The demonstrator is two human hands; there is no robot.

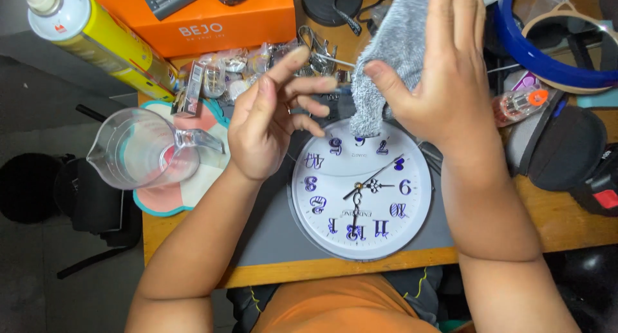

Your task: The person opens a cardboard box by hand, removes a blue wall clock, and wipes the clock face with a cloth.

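On the cluttered wooden desk (566, 227) in front of me, a grey mat (270, 233) carries the round white wall clock (360, 188), lying face up with its numerals turned away from me, directly below both my hands. It looks to me like a light plastic shell under a smooth, glossy front cover, so I judge it slippery on the face, easy to scratch or crack, and best taken by the rim at two opposite sides rather than pressed in the middle. Above its top edge my right hand (450, 82) clasps a grey fluffy cloth (389, 62), thumb pinching it against the fingers; the cloth is soft and limp, hangs down until its lower corner is at the clock's upper rim, and needs bunching to stay put. My left hand (273, 117) hovers just beside it, fingers spread and half curled, empty as far as I can tell. To the left stands a clear plastic measuring jug (145, 149) on a pink-and-teal mat, with a yellow spray can (103, 40) behind it. An orange box (199, 17) and a heap of small wrapped packets (235, 69) sit at the back; a small orange-tipped screwdriver (520, 105) lies to my right.
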